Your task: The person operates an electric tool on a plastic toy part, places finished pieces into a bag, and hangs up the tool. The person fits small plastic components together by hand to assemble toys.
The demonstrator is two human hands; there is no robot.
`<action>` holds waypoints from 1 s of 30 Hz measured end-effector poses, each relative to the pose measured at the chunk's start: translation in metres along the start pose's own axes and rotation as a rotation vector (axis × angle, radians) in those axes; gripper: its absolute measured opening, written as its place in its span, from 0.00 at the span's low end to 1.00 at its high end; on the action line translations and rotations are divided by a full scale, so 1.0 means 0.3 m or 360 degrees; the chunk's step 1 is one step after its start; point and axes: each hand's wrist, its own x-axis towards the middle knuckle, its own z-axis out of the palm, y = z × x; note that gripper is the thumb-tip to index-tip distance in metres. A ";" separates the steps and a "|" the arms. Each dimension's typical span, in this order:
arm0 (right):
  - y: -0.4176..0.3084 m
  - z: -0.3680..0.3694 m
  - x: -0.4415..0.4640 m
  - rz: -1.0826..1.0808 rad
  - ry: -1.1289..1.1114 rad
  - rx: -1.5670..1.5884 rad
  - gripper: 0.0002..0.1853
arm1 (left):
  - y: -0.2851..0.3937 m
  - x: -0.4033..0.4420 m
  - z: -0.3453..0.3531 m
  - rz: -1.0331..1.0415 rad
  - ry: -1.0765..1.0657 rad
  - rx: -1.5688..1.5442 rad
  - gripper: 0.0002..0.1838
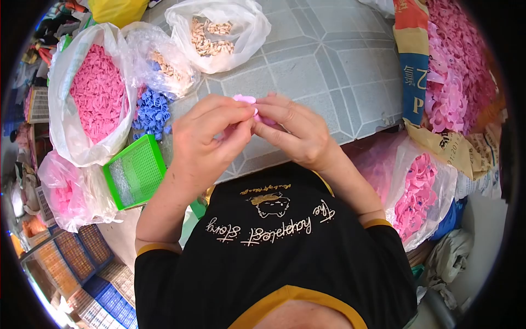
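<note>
Above the near edge of the grey table, my left hand (211,129) and my right hand (293,130) meet with their fingertips together. Both are closed in a pinch around a small pink plastic piece (245,99). Its rounded end sticks out past the left fingertips, and more pink shows beneath the right fingers. Fingers cover the rest, so its full shape is hidden. Left of my left hand lie small blue plastic parts (152,112) in a pile and a green basket (150,171) holding tiny clear or silvery pieces.
White bags hold dark pink parts (97,93) and beige parts (211,44) on the tiled table (350,66). To the right, a large sack (413,66) and a clear bag (416,197) contain pink pieces. Stacked crates (93,244) stand at lower left.
</note>
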 end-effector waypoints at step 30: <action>0.618 0.262 0.095 0.1320 0.0384 -0.0135 0.17 | -0.066 -0.138 0.030 -0.0274 -0.0365 -0.0019 0.05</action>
